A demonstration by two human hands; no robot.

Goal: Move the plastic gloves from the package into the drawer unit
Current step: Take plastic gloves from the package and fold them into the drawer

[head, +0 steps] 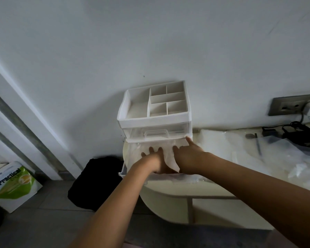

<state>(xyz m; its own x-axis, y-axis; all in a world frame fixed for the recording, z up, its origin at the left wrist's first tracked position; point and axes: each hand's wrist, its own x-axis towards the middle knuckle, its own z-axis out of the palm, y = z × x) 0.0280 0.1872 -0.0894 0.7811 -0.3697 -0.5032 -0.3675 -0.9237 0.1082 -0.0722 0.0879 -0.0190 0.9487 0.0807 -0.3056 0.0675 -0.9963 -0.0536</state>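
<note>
Left hand (153, 159) fingers (151, 150) straight and apart, pressing flat on plastic gloves (168, 156). Right hand (187, 154) index points to 1 o'clock, the rest rest on the stack. Gloves lie under both hands in the pulled-out lower drawer (123, 171) of the drawer unit (154, 120). Clear plastic wrapping (284, 151) at 3 o'clock.

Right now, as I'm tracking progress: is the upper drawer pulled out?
No, the upper drawer sits flush in the drawer unit; only the lower drawer is out.
</note>
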